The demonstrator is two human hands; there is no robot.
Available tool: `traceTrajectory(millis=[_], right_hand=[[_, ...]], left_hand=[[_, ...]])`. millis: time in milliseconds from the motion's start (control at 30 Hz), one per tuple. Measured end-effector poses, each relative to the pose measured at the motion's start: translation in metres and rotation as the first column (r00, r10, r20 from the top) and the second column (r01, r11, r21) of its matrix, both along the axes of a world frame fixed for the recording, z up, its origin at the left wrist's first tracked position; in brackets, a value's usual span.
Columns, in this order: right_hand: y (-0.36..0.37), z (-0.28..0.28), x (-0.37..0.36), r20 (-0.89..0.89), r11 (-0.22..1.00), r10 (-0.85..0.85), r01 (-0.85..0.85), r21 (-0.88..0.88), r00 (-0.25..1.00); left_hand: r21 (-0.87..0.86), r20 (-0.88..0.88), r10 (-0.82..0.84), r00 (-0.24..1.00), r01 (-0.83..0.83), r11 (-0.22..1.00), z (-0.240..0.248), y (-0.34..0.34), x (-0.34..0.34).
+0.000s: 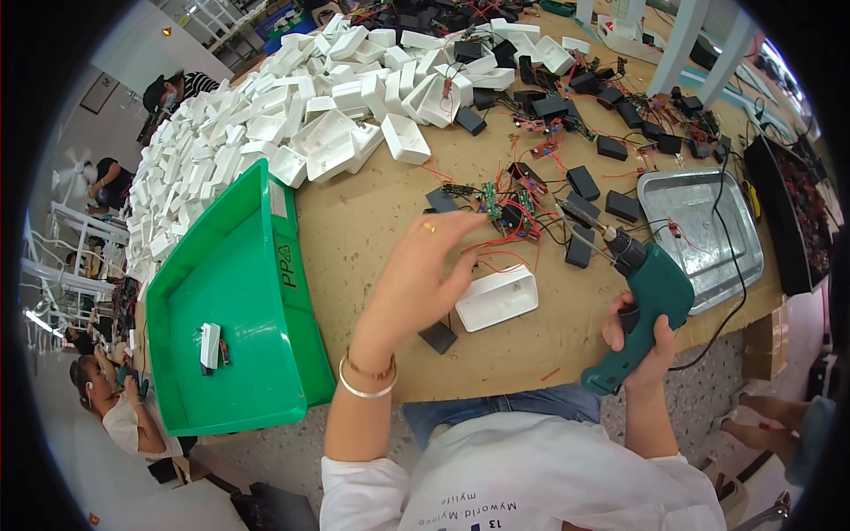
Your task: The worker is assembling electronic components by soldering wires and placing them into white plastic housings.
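Lying just beyond the open, spread fingers of the left hand (416, 273), the boards (492, 202) look light and fragile, best pinched by their edges; contact cannot be told. To their right, the gun (657, 292) is gripped by the right hand (652, 360).

An electronics assembly workshop, judging by the heaped white plastic cases (252, 128) and red-wired green circuit boards (491, 200) on a brown-topped desk (354, 221), the dark-green corded hand tool (657, 296), and a co-worker in a pale top (133, 420).
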State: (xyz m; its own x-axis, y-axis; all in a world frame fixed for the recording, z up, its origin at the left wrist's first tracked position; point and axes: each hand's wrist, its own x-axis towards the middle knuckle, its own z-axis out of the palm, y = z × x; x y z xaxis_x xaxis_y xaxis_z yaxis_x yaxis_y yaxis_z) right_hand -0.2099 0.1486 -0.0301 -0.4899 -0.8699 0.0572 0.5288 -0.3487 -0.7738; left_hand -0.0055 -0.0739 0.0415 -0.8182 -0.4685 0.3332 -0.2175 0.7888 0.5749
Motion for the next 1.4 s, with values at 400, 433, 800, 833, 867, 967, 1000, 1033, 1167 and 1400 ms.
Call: traceTrajectory(millis=[400, 433, 800, 833, 867, 967, 1000, 1033, 1167, 1400], right_hand=[[0.002, -0.001, 0.0, 0.011, 1.0, -0.011, 0.011, -0.006, 1.0], [0.003, -0.002, 0.0, 0.015, 1.0, -0.012, 0.013, -0.003, 1.0], [0.001, -0.003, 0.0, 0.009, 1.0, 0.006, -0.006, -0.007, 1.0], [0.001, -0.002, 0.0, -0.006, 1.0, 0.01, -0.01, -0.022, 1.0], [0.0, -0.003, -0.001, -0.024, 0.999, 0.019, -0.02, -0.044, 1.0], [0.002, -0.004, 0.0, -0.029, 0.999, -0.011, 0.01, -0.046, 1.0], [0.003, -0.005, 0.0, -0.036, 0.999, -0.006, 0.004, -0.039, 0.999], [0.003, -0.005, 0.001, -0.034, 0.999, -0.006, 0.004, -0.042, 0.999], [0.006, -0.006, 0.001, -0.051, 0.999, 0.004, -0.006, -0.036, 0.999], [0.034, -0.005, 0.009, -0.102, 1.0, 0.026, -0.025, 0.011, 0.994]], left_hand=[[0.329, 0.216, -0.106, 0.971, 0.03, 0.944, -0.002, -0.021, -0.008], [0.333, 0.219, -0.108, 0.97, 0.03, 0.943, -0.004, -0.018, 0.0], [0.722, -0.005, 0.482, 0.876, -0.331, 0.608, 0.0, 0.076, 0.048], [0.657, -0.083, 0.515, 0.853, -0.341, 0.672, -0.002, 0.086, 0.041], [0.69, -0.089, 0.56, 0.824, -0.355, 0.631, -0.003, 0.091, 0.032], [0.443, -0.142, 0.617, 0.774, -0.508, 0.739, -0.02, 0.08, 0.015], [0.211, -0.184, 0.561, 0.807, -0.525, 0.824, -0.03, 0.069, 0.014], [0.219, -0.186, 0.567, 0.803, -0.528, 0.82, -0.036, 0.064, 0.009], [0.068, -0.12, 0.382, 0.917, -0.376, 0.924, -0.049, 0.069, -0.004], [0.008, -0.131, 0.262, 0.956, -0.264, 0.965, -0.053, 0.102, -0.008]])
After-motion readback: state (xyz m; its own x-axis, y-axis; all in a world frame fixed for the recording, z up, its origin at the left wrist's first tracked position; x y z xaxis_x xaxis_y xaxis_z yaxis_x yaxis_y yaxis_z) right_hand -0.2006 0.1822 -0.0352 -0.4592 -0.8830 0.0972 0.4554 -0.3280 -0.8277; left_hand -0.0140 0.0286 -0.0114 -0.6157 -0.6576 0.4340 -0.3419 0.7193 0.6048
